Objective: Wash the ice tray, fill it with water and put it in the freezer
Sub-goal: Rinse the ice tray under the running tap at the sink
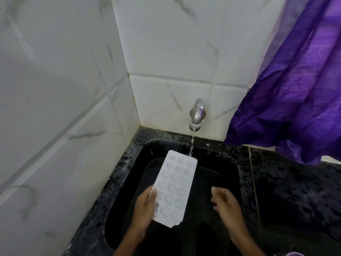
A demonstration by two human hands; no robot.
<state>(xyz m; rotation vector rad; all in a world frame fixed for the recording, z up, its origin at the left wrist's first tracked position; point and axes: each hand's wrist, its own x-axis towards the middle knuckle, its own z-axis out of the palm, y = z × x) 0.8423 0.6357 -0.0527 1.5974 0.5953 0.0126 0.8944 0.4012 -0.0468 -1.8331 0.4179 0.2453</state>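
A white ice tray with several rounded moulds is held over the black sink, long side pointing away from me. My left hand grips its near left edge, thumb on top. A thin stream of water runs from the metal wall tap and lands at the tray's far right corner. To the right of the tray my right hand hovers over the sink with fingers loosely curled, holding nothing and not touching the tray.
White marble-look tiled walls meet in a corner behind the sink. The wet black speckled counter runs off to the right. A purple curtain hangs down onto the counter at the right.
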